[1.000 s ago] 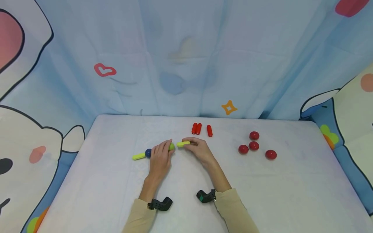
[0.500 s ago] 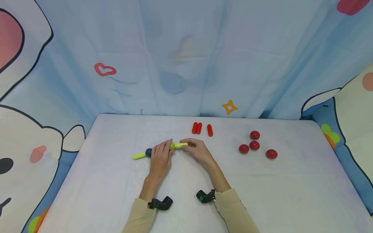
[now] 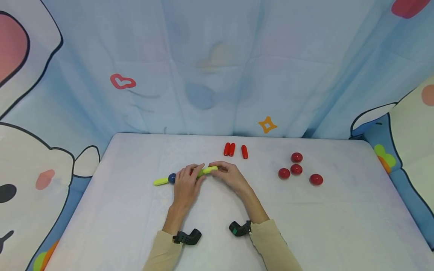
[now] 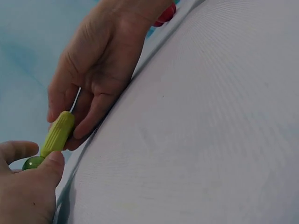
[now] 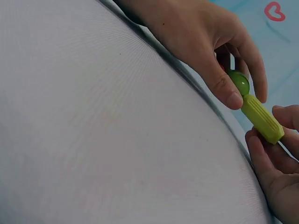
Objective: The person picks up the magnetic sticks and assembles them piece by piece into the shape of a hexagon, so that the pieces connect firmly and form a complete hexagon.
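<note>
A row of beads lies across the table under my left hand (image 3: 184, 185). A yellow ridged long bead (image 3: 161, 181) and a dark blue round bead (image 3: 171, 178) stick out at its left. My left thumb and fingers grip the row around a green round bead (image 5: 239, 82); a bit of red shows among the fingers, the rest is hidden. Against the green bead sits a second yellow ridged bead (image 4: 58, 133). My right hand (image 3: 232, 176) pinches its far end. In the left wrist view a thin pale cord (image 4: 75, 100) runs from that bead's end into the right hand.
Several red long beads (image 3: 245, 151) lie near the table's back edge, beyond the right hand. Farther right are several red round beads (image 3: 284, 173). A printed blue curtain (image 3: 203, 75) hangs behind the white table (image 3: 339, 226).
My right hand has brought the yellow bead leftward until it meets the green bead. The left fingers have shifted along the row, and red now shows between them.
</note>
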Available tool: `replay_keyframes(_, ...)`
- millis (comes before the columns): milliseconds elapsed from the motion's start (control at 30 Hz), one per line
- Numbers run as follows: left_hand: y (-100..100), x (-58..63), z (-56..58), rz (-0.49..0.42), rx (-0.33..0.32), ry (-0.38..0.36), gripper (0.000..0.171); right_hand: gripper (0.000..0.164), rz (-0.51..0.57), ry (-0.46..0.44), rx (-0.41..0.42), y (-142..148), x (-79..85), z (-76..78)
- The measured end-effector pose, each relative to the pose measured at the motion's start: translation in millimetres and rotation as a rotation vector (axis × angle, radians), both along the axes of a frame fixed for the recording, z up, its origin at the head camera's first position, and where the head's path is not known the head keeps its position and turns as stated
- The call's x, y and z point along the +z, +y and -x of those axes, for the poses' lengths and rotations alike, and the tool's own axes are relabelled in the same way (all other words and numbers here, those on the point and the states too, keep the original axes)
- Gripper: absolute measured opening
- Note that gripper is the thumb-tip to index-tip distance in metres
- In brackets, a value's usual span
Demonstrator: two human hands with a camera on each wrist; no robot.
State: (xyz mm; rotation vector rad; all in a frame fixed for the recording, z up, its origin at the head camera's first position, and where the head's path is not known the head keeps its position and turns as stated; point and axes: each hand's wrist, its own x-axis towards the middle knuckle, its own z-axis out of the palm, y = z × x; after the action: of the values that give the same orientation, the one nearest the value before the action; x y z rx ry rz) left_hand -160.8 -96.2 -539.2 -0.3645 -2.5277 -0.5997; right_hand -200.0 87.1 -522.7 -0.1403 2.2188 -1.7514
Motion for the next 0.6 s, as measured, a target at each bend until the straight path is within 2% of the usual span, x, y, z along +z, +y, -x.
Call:
replay_keyframes(167, 0, 0.5, 0.9, -0.014, 0.058, 0.038, 0.030, 0.036, 0.065, -0.032, -0.034, 4, 2.3, 1.8)
replay_keyframes(333, -1, -0.4, 1.5, -0.012, 0.064, 0.052, 0.026, 0.034, 0.114, -0.067, -0.069, 11, 6.0, 4.0)
replay_keyframes(500, -1, -2.7, 1.7, 0.040, 0.065, 0.027, 0.024, 0.033, 0.100, -0.070, -0.092, 18, 9.1, 5.9)
replay_keyframes(600, -1, -2.7, 1.4, 0.061, 0.067, -0.016, 0.028, 0.033, 0.087, -0.059, -0.097, 23, 11.7, 7.3)
